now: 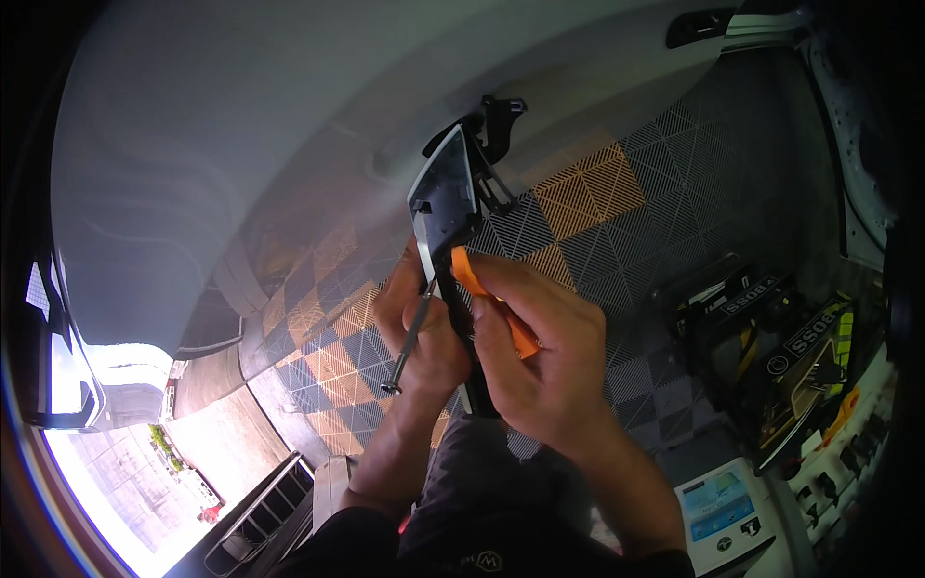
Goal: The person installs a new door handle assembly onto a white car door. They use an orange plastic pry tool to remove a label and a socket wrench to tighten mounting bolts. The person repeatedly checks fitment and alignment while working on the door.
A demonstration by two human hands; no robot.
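My left hand [424, 332] is closed around the lower part of a long black trim piece [448, 197] with a silver edge. A slim dark metal hand tool [414, 332] also lies in that hand, its tip reaching the trim piece. My right hand [549, 352] pinches a flat orange pry tool [469, 273] between thumb and fingers, its upper end against the side of the trim piece. Just beyond the trim piece's upper end is a black bracket [501, 125]; whether they are joined cannot be made out. The fingers behind the trim piece are hidden.
A large grey car body panel [251, 125] fills the upper left. Grey and orange floor tiles [590, 188] lie below. Tool packages [800, 356] stand at the right, near a white device with a blue screen [718, 506]. A dark metal frame [260, 530] stands at lower left.
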